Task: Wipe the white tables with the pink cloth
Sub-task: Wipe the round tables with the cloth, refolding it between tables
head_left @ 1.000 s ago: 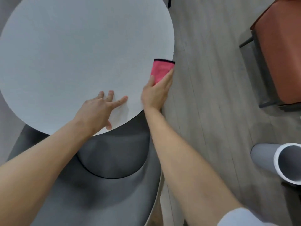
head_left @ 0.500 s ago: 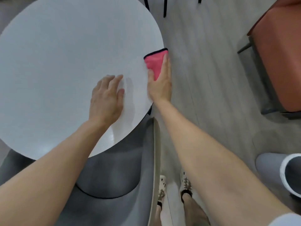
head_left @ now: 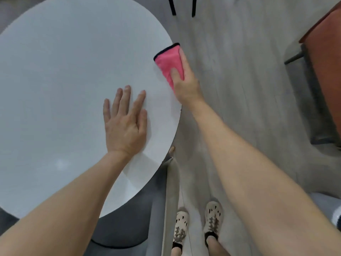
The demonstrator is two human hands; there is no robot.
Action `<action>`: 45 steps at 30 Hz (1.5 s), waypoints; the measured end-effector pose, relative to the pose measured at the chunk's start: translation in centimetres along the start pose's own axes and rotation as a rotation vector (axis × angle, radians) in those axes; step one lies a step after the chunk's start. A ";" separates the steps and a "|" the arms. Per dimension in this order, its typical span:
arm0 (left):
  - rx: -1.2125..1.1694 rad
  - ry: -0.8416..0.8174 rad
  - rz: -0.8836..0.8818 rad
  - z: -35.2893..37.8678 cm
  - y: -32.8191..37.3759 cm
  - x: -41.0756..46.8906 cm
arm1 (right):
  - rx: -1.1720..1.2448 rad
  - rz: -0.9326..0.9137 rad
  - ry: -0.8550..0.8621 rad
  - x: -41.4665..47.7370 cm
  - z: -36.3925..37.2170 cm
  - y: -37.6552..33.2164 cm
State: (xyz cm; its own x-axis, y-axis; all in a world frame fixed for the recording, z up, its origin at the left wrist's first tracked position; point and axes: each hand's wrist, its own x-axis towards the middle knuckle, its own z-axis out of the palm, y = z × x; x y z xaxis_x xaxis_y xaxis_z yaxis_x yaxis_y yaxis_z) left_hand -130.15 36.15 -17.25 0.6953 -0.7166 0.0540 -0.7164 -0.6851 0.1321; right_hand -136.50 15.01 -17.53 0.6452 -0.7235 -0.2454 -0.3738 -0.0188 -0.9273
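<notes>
A round white table (head_left: 64, 80) fills the left of the head view. A folded pink cloth (head_left: 168, 63) with a dark hem lies over the table's right rim. My right hand (head_left: 184, 84) holds the cloth there, thumb on top and fingers running down its outer side past the rim. On the tabletop to the left of the cloth, my left hand (head_left: 125, 122) lies flat with fingers straight and spread, holding nothing.
A grey chair (head_left: 129, 228) is tucked under the table's near edge, its back (head_left: 172, 182) beside my legs. My shoes (head_left: 197, 224) stand on grey plank floor. A rust-coloured seat (head_left: 328, 74) is at the right, black furniture legs (head_left: 182, 6) at the top.
My right hand has slid the pink cloth along the table's right rim. My left hand has shifted and now lies flatter with its fingers spread. The view has moved back, showing my feet.
</notes>
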 end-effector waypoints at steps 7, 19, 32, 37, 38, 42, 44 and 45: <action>-0.024 0.033 0.014 0.4 -0.4 -0.1 | -0.018 -0.026 0.066 -9.8 2.0 1.5; -0.072 0.066 0.039 0.5 -0.4 -0.3 | -0.239 -0.086 -0.143 7.4 -0.5 -3.7; -0.061 -0.008 0.022 -0.5 0.1 -0.4 | -0.282 -0.149 -0.325 -0.6 -3.7 -1.5; -0.008 -0.068 0.009 -1.3 0.6 -0.1 | -0.284 -0.156 -0.348 11.6 -0.1 -5.3; 0.005 -0.069 0.011 -1.3 0.7 -0.1 | -0.278 -0.151 -0.351 13.7 0.8 -6.1; -0.042 0.102 -0.081 -1.2 1.7 1.8 | -0.239 -0.115 -0.270 12.6 1.7 -5.9; -0.090 0.240 -0.212 -1.1 2.2 4.6 | -0.200 -0.103 -0.252 8.1 0.2 -4.2; -0.099 0.285 -0.286 -1.0 2.4 6.4 | -0.198 -0.099 -0.274 6.0 -0.8 -3.4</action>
State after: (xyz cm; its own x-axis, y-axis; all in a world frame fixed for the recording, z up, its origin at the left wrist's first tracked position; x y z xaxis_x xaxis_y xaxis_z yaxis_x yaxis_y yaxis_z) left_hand -127.34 30.09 -15.59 0.8637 -0.4246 0.2717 -0.4925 -0.8256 0.2754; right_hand -131.85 10.17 -15.67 0.8296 -0.5001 -0.2484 -0.4050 -0.2327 -0.8842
